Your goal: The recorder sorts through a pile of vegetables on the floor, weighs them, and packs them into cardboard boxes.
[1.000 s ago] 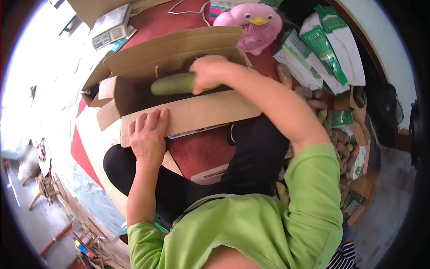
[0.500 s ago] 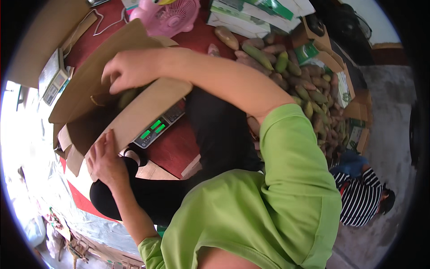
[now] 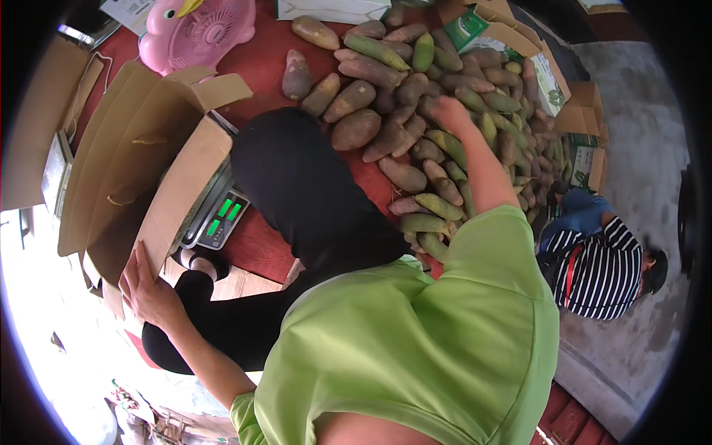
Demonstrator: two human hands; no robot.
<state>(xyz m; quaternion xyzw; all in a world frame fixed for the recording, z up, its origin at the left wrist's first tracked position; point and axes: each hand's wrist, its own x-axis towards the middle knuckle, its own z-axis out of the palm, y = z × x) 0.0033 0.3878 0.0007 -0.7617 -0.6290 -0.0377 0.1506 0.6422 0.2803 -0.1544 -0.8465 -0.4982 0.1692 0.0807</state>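
My left hand (image 3: 150, 294) grips the lower end of a long flap on an open cardboard box (image 3: 194, 159), fingers over its edge. The box leans over a scale (image 3: 220, 220) with green lit digits; its inside is partly in shadow. My right arm reaches out to a large heap of thick, long root vegetables (image 3: 356, 101), some brownish purple and some green. Over the middle of that heap is my right hand (image 3: 451, 115), smeared by motion, so its fingers and anything in them cannot be made out.
A pink duck-shaped fan (image 3: 211, 33) stands on the red surface (image 3: 263, 63) at the back left. Behind the heap are printed cartons (image 3: 512, 37). A second scale (image 3: 57, 167) sits at the far left. Someone in a striped top (image 3: 604, 274) is at the right.
My right hand has swung from above the box over to the vegetable heap on the right. My left hand stays on the flap. The view has shifted, showing more of the box's inside.
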